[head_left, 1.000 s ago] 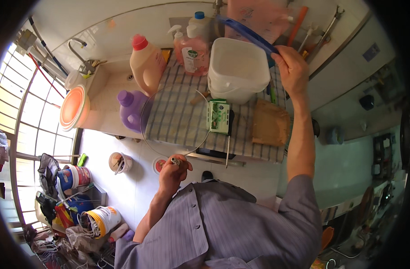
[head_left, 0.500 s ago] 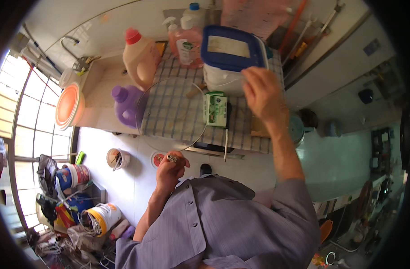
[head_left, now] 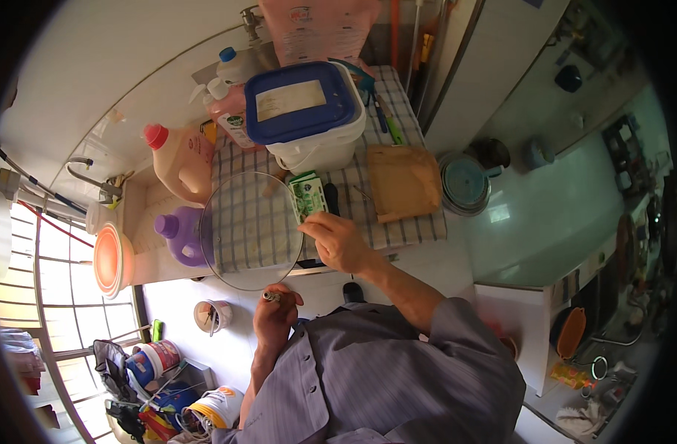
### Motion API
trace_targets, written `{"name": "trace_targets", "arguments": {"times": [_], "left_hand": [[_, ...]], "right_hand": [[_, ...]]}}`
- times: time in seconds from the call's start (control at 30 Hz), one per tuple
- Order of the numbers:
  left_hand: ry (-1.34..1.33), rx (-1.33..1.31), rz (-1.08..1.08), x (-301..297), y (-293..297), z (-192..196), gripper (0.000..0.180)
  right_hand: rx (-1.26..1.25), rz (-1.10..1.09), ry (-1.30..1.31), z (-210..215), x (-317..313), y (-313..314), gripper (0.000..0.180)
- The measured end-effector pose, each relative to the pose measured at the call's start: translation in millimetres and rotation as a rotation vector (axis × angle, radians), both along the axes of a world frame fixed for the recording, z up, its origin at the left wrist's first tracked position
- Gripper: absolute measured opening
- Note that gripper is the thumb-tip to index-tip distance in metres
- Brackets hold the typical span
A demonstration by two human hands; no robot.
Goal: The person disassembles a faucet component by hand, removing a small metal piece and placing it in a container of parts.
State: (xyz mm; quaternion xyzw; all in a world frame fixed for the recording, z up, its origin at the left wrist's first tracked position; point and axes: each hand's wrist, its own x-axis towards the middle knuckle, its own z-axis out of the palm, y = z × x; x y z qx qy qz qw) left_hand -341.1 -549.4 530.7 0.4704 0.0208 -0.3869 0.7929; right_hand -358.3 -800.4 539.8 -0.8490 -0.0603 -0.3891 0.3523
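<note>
Head view: two hands [head_left: 342,246], one thin hoop [head_left: 253,289]

The thin ring [head_left: 202,231] looked like metal, the tub [head_left: 320,157] smooth plastic, the checked cover [head_left: 409,231] cloth, the brown packet [head_left: 403,181] matt paper.

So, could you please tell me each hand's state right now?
Left hand: closed, holding a small metal piece.
Right hand: partly closed; cannot tell whether it holds anything.
</note>
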Motion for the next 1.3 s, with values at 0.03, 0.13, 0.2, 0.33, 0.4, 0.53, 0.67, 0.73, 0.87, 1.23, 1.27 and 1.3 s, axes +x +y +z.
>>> {"name": "trace_targets", "arguments": {"times": [0.03, 0.13, 0.2, 0.33, 0.4, 0.53, 0.67, 0.73, 0.87, 1.23, 1.27, 1.3], "left_hand": [[0.000, 0.005, 0.005, -1, 0, 1, 0.038], [0.022, -0.008, -0.025, -2, -3, 2, 0.037], [-0.010, -0.020, -0.100, -5, -5, -1, 0.036], [0.070, -0.005, -0.098, -15, -3, 4, 0.033], [0.051, -0.010, -0.097, -19, -2, 4, 0.032], [0.036, 0.035, -0.114, -24, 0, 13, 0.034], [0.021, -0.008, -0.079, -31, 17, 10, 0.035], [0.048, -0.012, -0.029, -38, 33, 15, 0.034], [0.034, -0.080, -0.004, -48, 70, 1, 0.031], [0.093, -0.135, 0.163, -85, 241, -8, 0.033], [0.091, -0.131, 0.192, -91, 260, -7, 0.032], [0.124, -0.103, 0.227, -94, 278, -5, 0.030]], "right_hand": [[0.017, 0.022, 0.038, -3, -4, 0, 0.029], [0.052, 0.011, 0.045, -10, -18, 3, 0.024], [0.071, 0.003, 0.092, -11, -30, 3, 0.021], [0.108, 0.028, 0.129, -9, -33, 8, 0.015], [0.119, 0.039, 0.141, -6, -33, 16, 0.014], [0.079, 0.192, 0.196, -1, -32, 34, 0.013], [0.072, 0.311, 0.256, 2, -26, 64, 0.013], [0.066, 0.390, 0.290, 1, -25, 84, 0.013], [0.013, 0.526, 0.356, 3, -23, 123, 0.014], [-0.024, 0.580, 0.464, -17, -44, 288, 0.008], [-0.058, 0.598, 0.482, -18, -45, 308, 0.007], [-0.070, 0.617, 0.482, -19, -46, 327, 0.006]]}}
